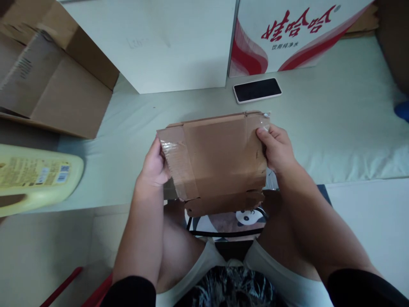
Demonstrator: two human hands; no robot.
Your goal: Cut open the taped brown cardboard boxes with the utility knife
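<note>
A brown cardboard piece (223,157), with creased flaps and shiny clear tape along its left side, is held up above the lap in the middle of the view. My left hand (155,164) grips its left edge, fingers partly hidden behind it. At its upper right corner my right hand (276,147) is closed on the cardboard, thumb on the front face and fingers behind. A torn flap hangs along the bottom edge.
A phone (257,90) lies on the pale green cloth (345,123) beyond the cardboard. Behind stand a white panel (179,47) and a red-and-white box (287,38). Leftward are an open carton (73,89) and a yellow jug (35,175). A panda-printed item (246,217) shows below.
</note>
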